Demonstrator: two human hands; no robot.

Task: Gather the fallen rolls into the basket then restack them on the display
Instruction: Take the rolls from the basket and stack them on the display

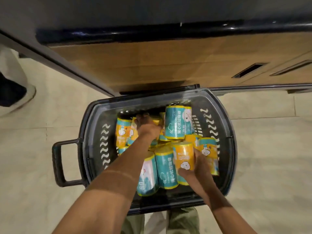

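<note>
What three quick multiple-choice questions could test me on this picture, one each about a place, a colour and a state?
1. Where are the rolls?
A. in the basket
B. on a shelf
C. scattered on the floor

2. What colours are the wrappers?
A. red, black
B. teal, orange
C. purple, white

3. What is the right hand doing?
A. hanging empty
B. holding the basket handle
C. gripping an orange roll

Answers: A, the rolls lie inside the dark walls; B, those colours show on every wrapper; C, thumb and fingers wrap that roll.
</note>
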